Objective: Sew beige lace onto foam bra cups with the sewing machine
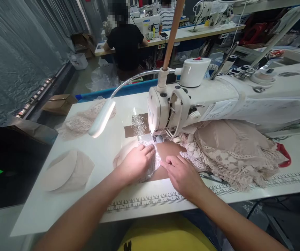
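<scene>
The left hand lies over a pale lace piece (153,167) just in front of the sewing machine's head (162,108), its fingers bent and close together, while the right hand (182,172) curls at the piece's right edge; from here I can't tell whether either hand (136,162) pinches the cloth. Beside them on the tabletop (105,153) sits a beige lace heap (225,150).

Workshop background, grey curtain (21,52) at left
A person in black (125,50) sits at a bench (217,31); white bin (78,61) near cardboard box (89,51).
</scene>
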The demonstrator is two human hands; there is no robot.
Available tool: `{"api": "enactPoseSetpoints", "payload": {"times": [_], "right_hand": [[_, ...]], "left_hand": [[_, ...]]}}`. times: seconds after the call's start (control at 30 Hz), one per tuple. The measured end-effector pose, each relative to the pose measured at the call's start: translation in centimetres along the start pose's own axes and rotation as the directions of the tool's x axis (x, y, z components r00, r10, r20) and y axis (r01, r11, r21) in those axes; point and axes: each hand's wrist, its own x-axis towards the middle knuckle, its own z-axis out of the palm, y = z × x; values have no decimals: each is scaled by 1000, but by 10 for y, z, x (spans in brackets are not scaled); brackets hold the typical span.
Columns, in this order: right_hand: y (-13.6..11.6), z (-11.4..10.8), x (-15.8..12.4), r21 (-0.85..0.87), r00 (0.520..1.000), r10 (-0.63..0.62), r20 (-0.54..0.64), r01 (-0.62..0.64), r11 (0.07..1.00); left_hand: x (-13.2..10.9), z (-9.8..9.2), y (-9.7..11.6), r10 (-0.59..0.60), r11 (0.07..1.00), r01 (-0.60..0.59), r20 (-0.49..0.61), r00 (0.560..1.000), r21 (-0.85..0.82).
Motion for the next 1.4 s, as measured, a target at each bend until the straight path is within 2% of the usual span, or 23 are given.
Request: {"api": "enactPoseSetpoints", "payload": {"times": [0.1, 0.43, 0.73, 1.03, 1.23, 1.4], "right_hand": [[0, 0, 1, 6, 1000, 2, 1, -2, 1000], [-1, -5, 6, -71, 999, 16, 51, -13, 997], [1, -10, 12, -123, 992, 25, 123, -10, 992], [0, -21, 28, -136, 957, 71, 281, -33, 990], [10, -17, 46, -156, 971, 45, 234, -8, 988], [12, -11, 54, -200, 977, 74, 199, -33, 979]], "left_hand": [[0, -3, 1, -68, 997, 67, -27, 997, -41], [3, -8, -8, -38, 996, 43, 63, 997, -72], [3, -4, -17, 0, 998, 4, 77, 997, -59], [9, -3, -28, -6, 1000, 8, 109, 994, -21], [19, -3, -42, -19, 1000, 18, 120, 993, 4], [26, -5, -51, -43, 999, 41, 129, 991, 22]]}}
